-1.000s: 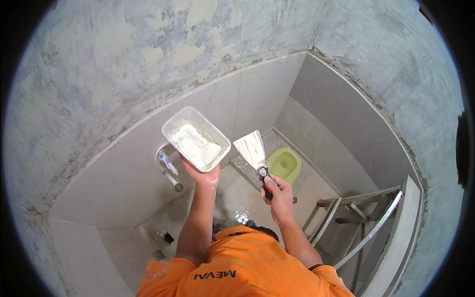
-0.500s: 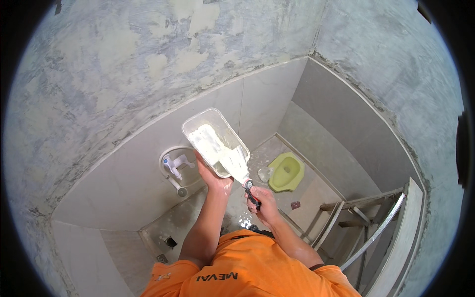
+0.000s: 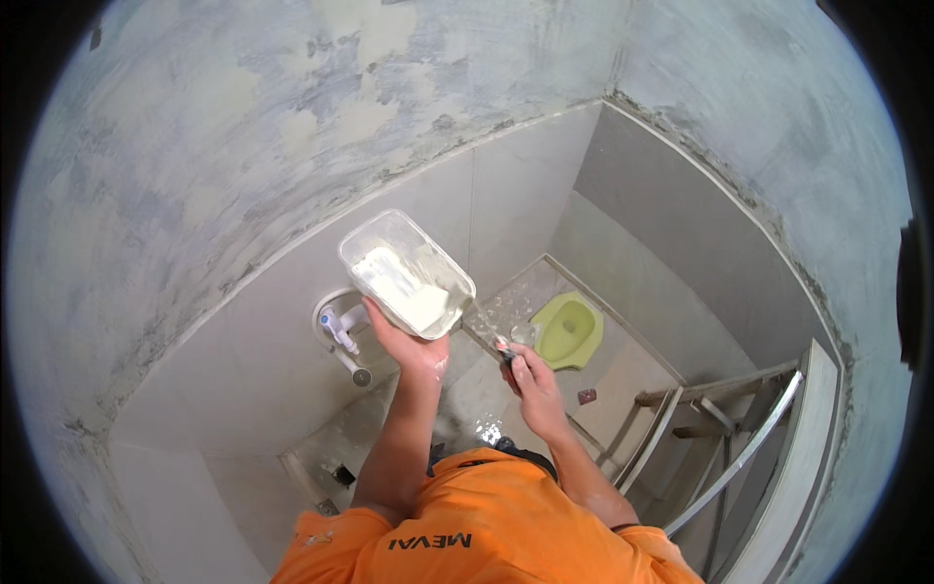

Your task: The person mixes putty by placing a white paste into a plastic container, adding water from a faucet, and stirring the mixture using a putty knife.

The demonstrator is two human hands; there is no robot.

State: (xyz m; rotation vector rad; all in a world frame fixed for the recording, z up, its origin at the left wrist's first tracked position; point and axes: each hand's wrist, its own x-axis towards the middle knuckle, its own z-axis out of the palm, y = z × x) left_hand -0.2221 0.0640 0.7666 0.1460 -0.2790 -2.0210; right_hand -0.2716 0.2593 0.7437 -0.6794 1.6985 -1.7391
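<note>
My left hand point(image 3: 411, 348) is closed around the lower side of a clear plastic tub point(image 3: 401, 226), holding it tilted in front of me. White putty point(image 3: 391, 280) lies inside, mostly along the left and near part. A putty knife point(image 3: 505, 351) is gripped in my right hand point(image 3: 535, 382), just right of the tub. Its blade is turned nearly edge-on and looks thin and smeared, its tip close to the tub's right corner. Whether the tip touches the tub I cannot tell. Pale smears mark my left wrist.
A purple-and-white tap point(image 3: 341, 323) juts from the tiled wall close to my left hand. A green squat toilet point(image 3: 569, 331) is set in the floor beyond my right hand. Wooden ladder-like framing point(image 3: 696, 394) stands at right. Rough plastered wall point(image 3: 243, 146) rises above the tiles.
The putty knife has come out of the putty, and its blade has turned from broad face to edge. The tub has shifted slightly left; my right hand has moved up and right.
</note>
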